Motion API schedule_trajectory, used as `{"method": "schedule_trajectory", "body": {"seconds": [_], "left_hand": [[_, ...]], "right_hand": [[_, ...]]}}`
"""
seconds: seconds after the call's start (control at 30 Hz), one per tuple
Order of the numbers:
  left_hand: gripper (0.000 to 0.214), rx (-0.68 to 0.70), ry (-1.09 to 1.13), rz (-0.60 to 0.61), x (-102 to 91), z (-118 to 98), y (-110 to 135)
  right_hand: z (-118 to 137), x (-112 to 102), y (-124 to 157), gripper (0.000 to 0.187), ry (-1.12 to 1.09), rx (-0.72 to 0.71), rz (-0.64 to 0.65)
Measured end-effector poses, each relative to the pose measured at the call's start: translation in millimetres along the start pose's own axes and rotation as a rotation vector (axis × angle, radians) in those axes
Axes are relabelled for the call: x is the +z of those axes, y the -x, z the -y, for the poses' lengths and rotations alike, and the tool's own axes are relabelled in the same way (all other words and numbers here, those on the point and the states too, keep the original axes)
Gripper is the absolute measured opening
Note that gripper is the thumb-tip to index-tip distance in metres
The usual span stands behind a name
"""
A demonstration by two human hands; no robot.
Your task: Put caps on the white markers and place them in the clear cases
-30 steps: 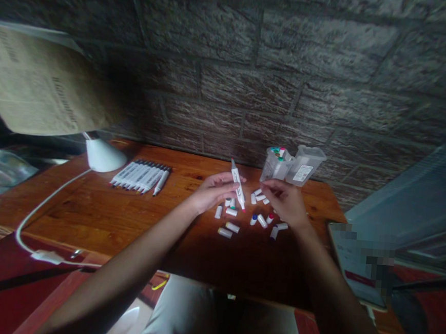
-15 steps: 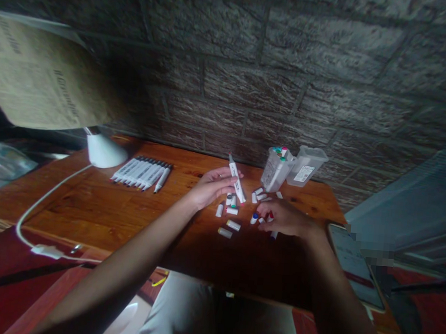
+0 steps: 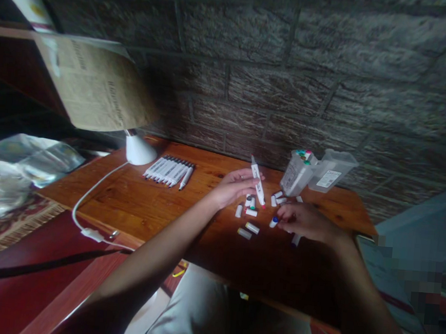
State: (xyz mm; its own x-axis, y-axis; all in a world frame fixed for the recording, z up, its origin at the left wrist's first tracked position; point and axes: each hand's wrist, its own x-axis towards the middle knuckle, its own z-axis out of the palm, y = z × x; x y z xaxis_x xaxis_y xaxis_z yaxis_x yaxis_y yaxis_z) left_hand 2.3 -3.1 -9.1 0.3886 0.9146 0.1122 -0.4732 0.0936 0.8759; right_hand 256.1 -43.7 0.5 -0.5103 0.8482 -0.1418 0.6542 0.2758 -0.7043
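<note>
My left hand (image 3: pixel 234 188) is closed round a white marker (image 3: pixel 259 185), held tilted with its bare grey tip up and a red end down. Loose marker caps lie on the table below and beside it, among them a white cap (image 3: pixel 239 210) and two yellow-ended caps (image 3: pixel 252 228). My right hand (image 3: pixel 303 220) is low over more caps, its fingers curled together; what is between them is hidden. By its fingertips stands a blue-topped cap (image 3: pixel 273 222). A dark-ended cap (image 3: pixel 296 240) lies partly under the palm.
Several white markers (image 3: pixel 168 171) lie in a row beside the lamp (image 3: pixel 139 150). Near the brick wall stand a clear box of markers (image 3: pixel 296 175) and a second clear box (image 3: pixel 333 170). A tablet (image 3: pixel 387 283) lies at the right edge. The lamp cord (image 3: pixel 79 202) hangs over the left front edge.
The whole view has swung left, so things sit further right. My left hand keeps the marker. My right fingers have drawn together, and the red cap near them no longer shows.
</note>
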Motion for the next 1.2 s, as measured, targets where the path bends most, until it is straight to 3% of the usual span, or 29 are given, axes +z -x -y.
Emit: {"method": "schedule_trajectory", "body": {"seconds": [0.07, 0.2, 0.33, 0.5, 0.63, 0.8, 0.9, 1.07, 1.2], "left_hand": [[0.035, -0.002, 0.0, 0.004, -0.1, -0.5, 0.4], [0.035, -0.026, -0.002, 0.037, 2.3, -1.5, 2.4], [0.035, -0.084, 0.008, 0.097, 5.9, 0.1, 4.8], [0.034, -0.156, 0.028, 0.163, 7.7, 2.2, 6.4], [0.033, -0.149, 0.042, 0.2, 8.2, -0.1, 7.9], [0.038, -0.15, 0.023, 0.236, 7.7, 1.8, 7.9], [0.037, -0.151, 0.013, 0.215, 7.5, 5.4, 6.5], [0.038, -0.106, 0.019, 0.138, 8.5, 4.5, 5.2], [0.037, -0.065, 0.01, 0.094, 9.4, 3.0, 5.8]], "right_hand": [[-0.8, -4.9, 2.2, 0.022, -0.053, -0.054, -0.082], [2.6, -12.4, 2.8, 0.029, -0.199, -0.141, -0.425], [17.0, -0.8, -5.4, 0.032, -0.415, -0.16, -0.618], [29.1, 20.6, -15.5, 0.03, -0.576, -0.167, -0.681], [29.6, 23.9, -16.8, 0.027, -0.549, -0.175, -0.715], [34.6, 25.7, -17.3, 0.028, -0.515, -0.186, -0.67], [38.1, 29.5, -19.3, 0.03, -0.504, -0.183, -0.649], [39.8, 33.2, -21.3, 0.03, -0.448, -0.187, -0.735], [41.1, 37.2, -21.2, 0.037, -0.428, -0.147, -0.61]]}}
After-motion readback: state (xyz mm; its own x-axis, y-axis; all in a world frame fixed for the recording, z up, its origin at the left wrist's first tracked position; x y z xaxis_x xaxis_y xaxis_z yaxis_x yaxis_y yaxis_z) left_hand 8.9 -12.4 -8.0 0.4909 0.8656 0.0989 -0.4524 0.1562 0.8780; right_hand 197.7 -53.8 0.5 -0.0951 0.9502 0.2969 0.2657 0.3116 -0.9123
